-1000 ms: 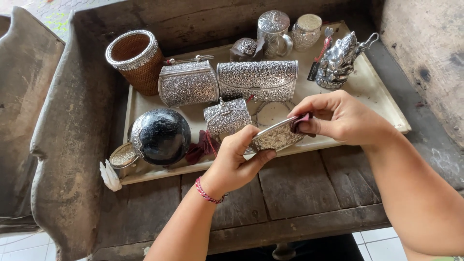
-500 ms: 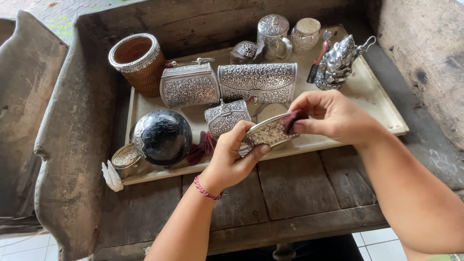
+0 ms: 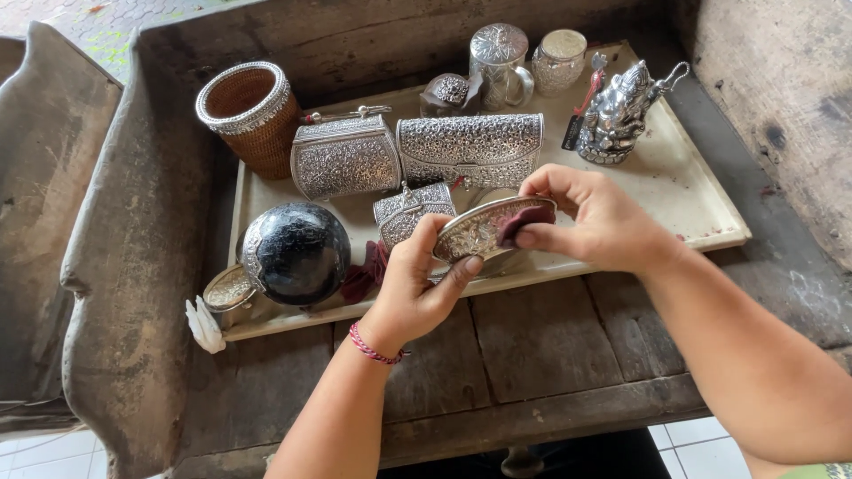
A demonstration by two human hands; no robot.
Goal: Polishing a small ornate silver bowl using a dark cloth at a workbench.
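My left hand point(image 3: 417, 288) grips a small oval embossed silver dish point(image 3: 479, 232) by its near edge, tilted above the front of a cream tray point(image 3: 692, 208). My right hand point(image 3: 599, 222) pinches a dark red cloth point(image 3: 524, 222) against the dish's right end. A red bracelet circles my left wrist. Just behind the dish stands a small silver purse-shaped box point(image 3: 410, 211).
On the tray: a black sphere point(image 3: 295, 253), two embossed silver clutch boxes point(image 3: 346, 160) point(image 3: 470, 149), a woven cup with silver rim point(image 3: 251, 115), a silver mug point(image 3: 499, 62), a jar point(image 3: 559, 60), a silver figurine point(image 3: 617, 111). A weathered wooden table point(image 3: 541, 346) lies beneath.
The dish has tipped flatter and shifted slightly right, and my right hand with the cloth has slid along its right end. My left hand keeps its grip.
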